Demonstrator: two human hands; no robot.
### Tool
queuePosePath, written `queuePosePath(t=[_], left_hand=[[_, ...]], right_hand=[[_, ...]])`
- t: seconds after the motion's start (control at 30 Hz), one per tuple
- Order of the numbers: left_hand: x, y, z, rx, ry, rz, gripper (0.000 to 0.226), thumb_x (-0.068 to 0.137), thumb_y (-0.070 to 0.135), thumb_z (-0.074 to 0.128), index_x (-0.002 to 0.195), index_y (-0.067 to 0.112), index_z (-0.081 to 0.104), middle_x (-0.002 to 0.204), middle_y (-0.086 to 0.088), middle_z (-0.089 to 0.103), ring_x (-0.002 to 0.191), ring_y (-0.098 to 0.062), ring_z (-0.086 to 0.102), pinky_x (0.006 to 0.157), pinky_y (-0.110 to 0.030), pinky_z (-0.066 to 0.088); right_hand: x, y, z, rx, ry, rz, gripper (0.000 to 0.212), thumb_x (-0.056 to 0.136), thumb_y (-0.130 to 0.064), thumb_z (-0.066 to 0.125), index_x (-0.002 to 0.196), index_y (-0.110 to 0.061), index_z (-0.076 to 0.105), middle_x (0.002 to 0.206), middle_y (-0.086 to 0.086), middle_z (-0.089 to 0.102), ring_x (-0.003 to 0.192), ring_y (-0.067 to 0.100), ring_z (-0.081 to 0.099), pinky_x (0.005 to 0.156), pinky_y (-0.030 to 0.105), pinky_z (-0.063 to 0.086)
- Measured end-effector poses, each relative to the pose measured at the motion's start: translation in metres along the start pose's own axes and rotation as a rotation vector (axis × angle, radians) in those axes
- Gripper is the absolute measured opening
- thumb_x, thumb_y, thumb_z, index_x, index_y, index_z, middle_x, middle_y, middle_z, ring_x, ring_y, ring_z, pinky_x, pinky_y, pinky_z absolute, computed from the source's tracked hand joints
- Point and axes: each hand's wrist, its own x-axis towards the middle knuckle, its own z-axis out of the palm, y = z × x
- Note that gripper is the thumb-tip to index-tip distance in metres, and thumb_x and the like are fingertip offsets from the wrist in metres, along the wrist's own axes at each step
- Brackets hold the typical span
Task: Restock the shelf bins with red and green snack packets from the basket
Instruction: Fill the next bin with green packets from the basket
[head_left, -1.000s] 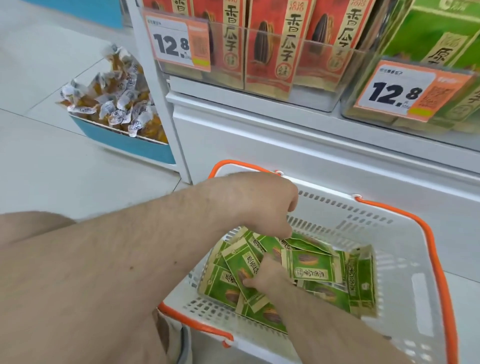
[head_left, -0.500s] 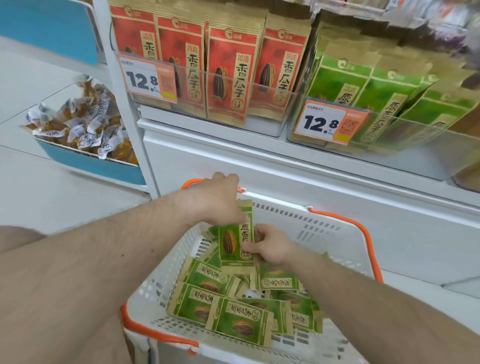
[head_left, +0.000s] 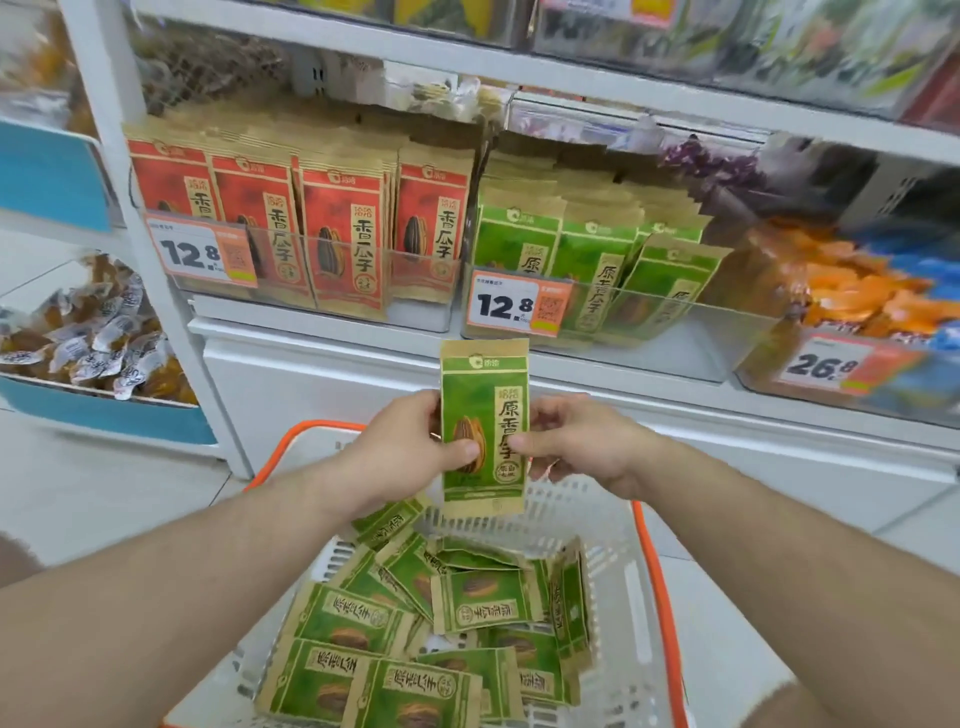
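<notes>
A green snack packet (head_left: 484, 395) stands upright above the basket, held from both sides. My left hand (head_left: 400, 452) pinches its left edge, thumb on the front. My right hand (head_left: 576, 447) pinches its right edge. Below them the white basket (head_left: 636, 597) with orange rim holds several more green packets (head_left: 483, 600) lying loose. On the shelf, a clear bin (head_left: 426, 291) holds red packets (head_left: 343, 244) upright at left. The clear bin (head_left: 691, 332) to its right holds green packets (head_left: 597, 260), with free room at its right side.
A bin of orange packets (head_left: 852, 291) with a 26.8 price tag sits right of the green bin. A blue tray of small wrapped snacks (head_left: 88, 343) stands on the neighbouring low shelf at left. White shelf posts and tiled floor surround the basket.
Both hands have lifted one green packet out of the basket to just below the shelf bins. My view has tilted up, showing more of the shelf.
</notes>
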Motion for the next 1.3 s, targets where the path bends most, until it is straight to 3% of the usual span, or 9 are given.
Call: queuePosePath(t=[0.1,0.2,0.47,0.57,0.73,0.93,1.1,1.17,1.3], left_hand=[[0.007,0.016,0.009,-0.006,0.0,0.033,0.029,0.086,0.006,0.073,0.105,0.025,0.064,0.102,0.003,0.073,0.098,-0.014,0.069,0.096,-0.041,0.053],[0.016,0.032,0.02,0.024,-0.007,0.087,0.032,0.087,0.01,0.072,0.115,0.022,0.063,0.105,0.004,0.073,0.099,-0.014,0.068,0.095,-0.043,0.053],[0.039,0.087,0.051,0.012,0.014,0.263,0.034,0.087,0.008,0.071,0.113,0.027,0.063,0.106,0.008,0.071,0.102,-0.014,0.066,0.096,-0.043,0.053],[0.047,0.11,0.06,-0.012,0.043,0.332,0.037,0.088,0.014,0.071,0.123,0.022,0.06,0.107,0.011,0.068,0.098,-0.007,0.064,0.096,-0.034,0.051],[0.056,0.127,0.063,-0.042,0.102,0.341,0.046,0.089,0.019,0.071,0.132,0.019,0.052,0.113,0.009,0.063,0.089,0.0,0.058,0.076,-0.016,0.048],[0.059,0.126,0.07,-0.01,0.079,0.309,0.037,0.089,0.019,0.071,0.122,0.022,0.056,0.11,0.008,0.064,0.093,-0.008,0.062,0.087,-0.026,0.051],[0.062,0.125,0.07,0.013,0.07,0.295,0.034,0.089,0.02,0.071,0.119,0.023,0.056,0.107,0.008,0.065,0.097,-0.01,0.063,0.088,-0.027,0.051],[0.064,0.124,0.069,0.022,0.07,0.294,0.033,0.088,0.02,0.072,0.117,0.024,0.057,0.105,0.009,0.065,0.098,-0.011,0.063,0.091,-0.031,0.052],[0.067,0.121,0.068,0.029,0.073,0.285,0.027,0.088,0.019,0.072,0.11,0.025,0.057,0.1,0.009,0.066,0.096,-0.013,0.064,0.091,-0.032,0.052]], right_hand=[[-0.005,-0.009,-0.016,0.057,0.08,-0.077,0.01,0.092,-0.012,0.068,0.101,-0.01,0.067,0.078,0.004,0.066,0.057,0.012,0.054,0.055,0.025,0.039],[-0.012,-0.015,-0.031,0.023,0.142,-0.151,0.019,0.093,-0.011,0.067,0.11,-0.003,0.066,0.084,0.011,0.064,0.057,0.013,0.052,0.054,0.027,0.036],[-0.039,-0.034,-0.08,-0.005,0.3,-0.347,0.017,0.094,-0.007,0.064,0.102,-0.023,0.066,0.09,-0.003,0.072,0.06,0.002,0.06,0.052,0.018,0.045],[-0.056,-0.046,-0.107,-0.067,0.436,-0.444,0.022,0.095,-0.008,0.063,0.1,-0.029,0.066,0.089,-0.01,0.073,0.064,-0.003,0.06,0.056,0.017,0.047],[-0.08,-0.058,-0.154,0.016,0.747,-0.643,0.026,0.095,-0.007,0.062,0.099,-0.032,0.064,0.093,-0.016,0.072,0.085,-0.001,0.066,0.069,0.015,0.051],[-0.064,-0.05,-0.171,-0.048,0.828,-0.623,0.026,0.096,-0.009,0.063,0.097,-0.035,0.063,0.093,-0.019,0.071,0.085,-0.001,0.065,0.075,0.021,0.051],[-0.04,-0.046,-0.164,-0.173,0.769,-0.551,0.023,0.094,-0.01,0.066,0.101,-0.032,0.065,0.102,-0.009,0.072,0.098,0.024,0.067,0.089,0.042,0.056],[-0.028,-0.042,-0.162,-0.239,0.77,-0.502,0.021,0.092,-0.014,0.068,0.098,-0.034,0.067,0.1,-0.007,0.073,0.095,0.024,0.066,0.09,0.047,0.054],[-0.013,-0.04,-0.16,-0.314,0.781,-0.422,0.018,0.092,-0.019,0.068,0.1,-0.035,0.068,0.095,-0.015,0.07,0.091,0.014,0.063,0.09,0.036,0.051]])
